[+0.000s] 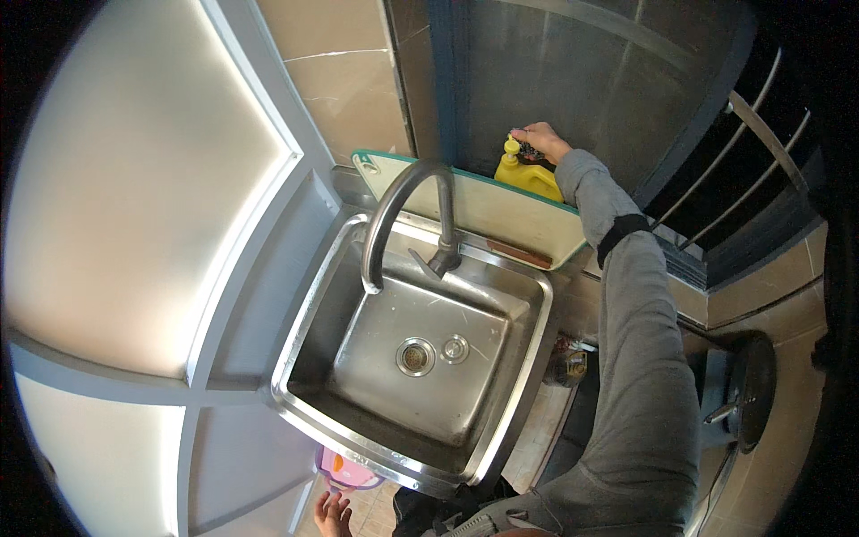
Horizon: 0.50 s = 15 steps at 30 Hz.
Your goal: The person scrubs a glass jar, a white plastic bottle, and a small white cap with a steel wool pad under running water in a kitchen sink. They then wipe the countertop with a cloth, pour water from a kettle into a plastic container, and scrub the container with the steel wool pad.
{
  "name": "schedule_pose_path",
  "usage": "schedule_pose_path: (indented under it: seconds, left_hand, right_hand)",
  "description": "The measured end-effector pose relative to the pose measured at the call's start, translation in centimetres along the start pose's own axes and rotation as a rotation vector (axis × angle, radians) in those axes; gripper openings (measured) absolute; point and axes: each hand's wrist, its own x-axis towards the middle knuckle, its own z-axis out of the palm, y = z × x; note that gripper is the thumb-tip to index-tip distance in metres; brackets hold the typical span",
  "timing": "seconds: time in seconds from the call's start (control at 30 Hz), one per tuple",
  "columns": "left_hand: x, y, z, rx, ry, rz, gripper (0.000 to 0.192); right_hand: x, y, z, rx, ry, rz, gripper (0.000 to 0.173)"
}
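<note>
My right hand [542,139] reaches over a white cutting board with a green rim [517,218] at the back of the sink. Its fingers are closed on a dark, glinting scouring ball [530,153], partly hidden by the hand. Just below it stands a yellow jug-shaped pump bottle [527,178], its base hidden behind the board. Low in the picture, my left hand [333,515] hangs beside the sink's front edge, fingers apart and holding nothing. Between my hands lies a stainless steel sink [416,315] with a drain strainer [415,356] and a round metal drain plug [454,349].
A curved metal faucet [396,201] arches over the sink. A reddish-brown strip [519,255] lies along the board's foot. To the right are a bottle [566,366] and a dark round pan or lid [755,389]. A pink plastic basin [345,470] sits below the sink.
</note>
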Motion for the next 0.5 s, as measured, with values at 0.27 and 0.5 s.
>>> schedule_pose_path:
  seconds: [0.27,0.5]
  left_hand:
    - [0.0,1.4,5.0,-0.132,0.345,-0.101,0.040]
    - [-0.4,2.2,6.0,-0.101,0.341,-0.090,0.039]
  right_hand:
    - [-4.4,-4.3,1.3,-0.569,0.288,-0.805,0.038]
    - [-5.2,-5.7,1.3,-1.005,0.419,-0.935,0.042]
